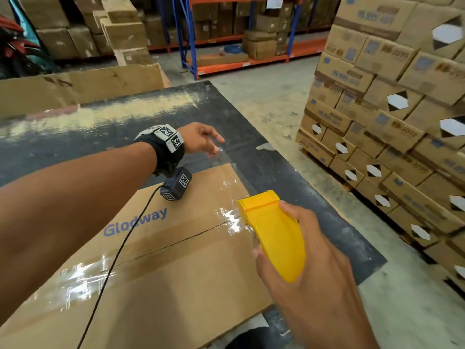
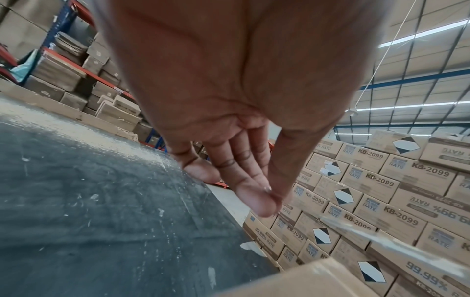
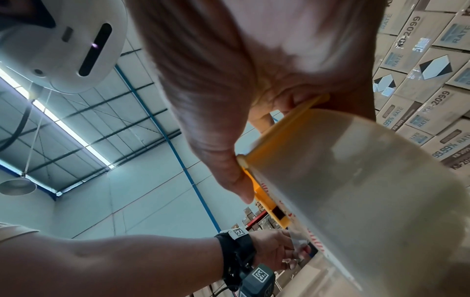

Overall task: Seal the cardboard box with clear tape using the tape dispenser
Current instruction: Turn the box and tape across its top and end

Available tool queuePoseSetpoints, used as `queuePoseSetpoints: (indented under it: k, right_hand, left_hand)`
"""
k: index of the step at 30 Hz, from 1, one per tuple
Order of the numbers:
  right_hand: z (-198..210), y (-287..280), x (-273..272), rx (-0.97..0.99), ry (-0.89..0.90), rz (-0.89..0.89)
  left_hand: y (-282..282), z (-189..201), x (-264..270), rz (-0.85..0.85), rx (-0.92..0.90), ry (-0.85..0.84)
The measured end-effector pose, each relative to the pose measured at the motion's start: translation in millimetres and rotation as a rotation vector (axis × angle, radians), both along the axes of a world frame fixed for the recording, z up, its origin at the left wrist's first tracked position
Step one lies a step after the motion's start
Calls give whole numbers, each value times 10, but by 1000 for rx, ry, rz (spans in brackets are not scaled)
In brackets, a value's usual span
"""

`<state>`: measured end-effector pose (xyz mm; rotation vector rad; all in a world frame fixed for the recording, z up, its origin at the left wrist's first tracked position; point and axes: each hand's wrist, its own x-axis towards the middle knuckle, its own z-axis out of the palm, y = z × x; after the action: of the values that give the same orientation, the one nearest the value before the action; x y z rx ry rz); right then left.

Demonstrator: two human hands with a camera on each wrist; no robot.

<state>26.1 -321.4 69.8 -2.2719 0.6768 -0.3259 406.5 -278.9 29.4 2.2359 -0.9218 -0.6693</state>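
The right hand (image 1: 309,263) grasps the yellow plastic tape dispenser (image 1: 273,235) over the brown cardboard box (image 1: 176,280) on the dark table (image 1: 125,127); the left hand (image 1: 198,139) seems to pinch the clear tape end (image 1: 221,157), keeping it taut.

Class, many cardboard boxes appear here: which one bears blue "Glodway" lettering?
The flat box on the dark table, under both hands, with clear tape along its seam. The stacked boxes to the right read KB-2099.

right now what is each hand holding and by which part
The right hand grips the yellow tape dispenser around its body. The left hand pinches the free end of the clear tape between thumb and fingertips.
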Motion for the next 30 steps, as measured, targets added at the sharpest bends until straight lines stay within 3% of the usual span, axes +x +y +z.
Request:
queuePoseSetpoints:
  k: [12,22,27,30]
  right_hand:
    - [-33,-10,73,2,49,5]
    - [-1,-26,51,18,79,3]
    - [-15,-15,64,7,83,-3]
    - [-31,-3,70,-5,78,-3]
  left_hand:
    - [-59,-125,63,-4,21,30]
    - [-88,-137,70,-47,211,73]
    - [-159,-170,-5,-59,332,22]
    - [-232,-193,-30,-89,402,-92]
